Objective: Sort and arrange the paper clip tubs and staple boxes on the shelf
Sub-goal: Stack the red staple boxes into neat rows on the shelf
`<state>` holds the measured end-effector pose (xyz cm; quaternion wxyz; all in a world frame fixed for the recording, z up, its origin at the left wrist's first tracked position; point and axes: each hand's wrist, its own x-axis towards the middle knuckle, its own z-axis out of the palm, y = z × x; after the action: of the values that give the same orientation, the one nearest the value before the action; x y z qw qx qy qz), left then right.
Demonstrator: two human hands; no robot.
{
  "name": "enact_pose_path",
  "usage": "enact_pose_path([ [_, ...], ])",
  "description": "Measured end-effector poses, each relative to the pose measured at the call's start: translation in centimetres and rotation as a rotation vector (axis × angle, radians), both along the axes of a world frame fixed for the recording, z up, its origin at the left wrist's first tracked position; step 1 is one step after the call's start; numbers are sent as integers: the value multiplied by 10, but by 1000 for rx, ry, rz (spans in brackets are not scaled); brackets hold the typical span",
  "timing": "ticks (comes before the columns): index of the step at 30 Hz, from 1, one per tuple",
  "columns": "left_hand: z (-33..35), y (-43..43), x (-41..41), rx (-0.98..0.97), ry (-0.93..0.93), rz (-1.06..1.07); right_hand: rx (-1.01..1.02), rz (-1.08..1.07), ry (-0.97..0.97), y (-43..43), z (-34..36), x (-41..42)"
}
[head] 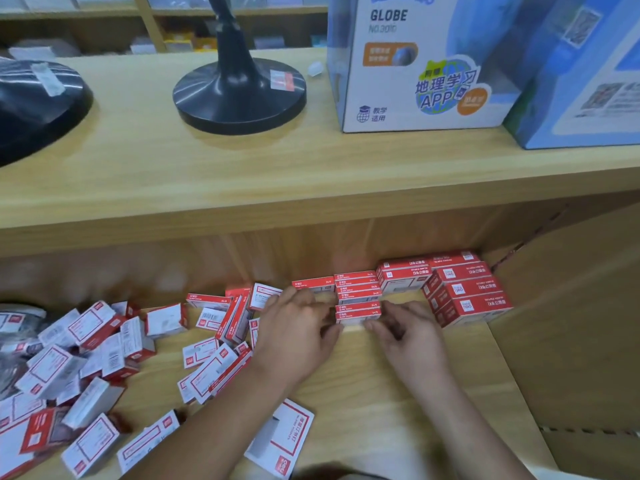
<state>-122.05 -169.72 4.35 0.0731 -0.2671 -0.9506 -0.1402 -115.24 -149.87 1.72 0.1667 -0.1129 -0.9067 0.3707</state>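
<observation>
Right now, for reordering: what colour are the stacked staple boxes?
The stacked staple boxes are red and white; head view shows it best.
</observation>
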Motion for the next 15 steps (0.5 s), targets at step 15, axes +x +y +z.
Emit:
enact_pose_path([
  [15, -7, 17, 0, -84, 65, -39, 168, 0, -101, -4, 8, 0],
])
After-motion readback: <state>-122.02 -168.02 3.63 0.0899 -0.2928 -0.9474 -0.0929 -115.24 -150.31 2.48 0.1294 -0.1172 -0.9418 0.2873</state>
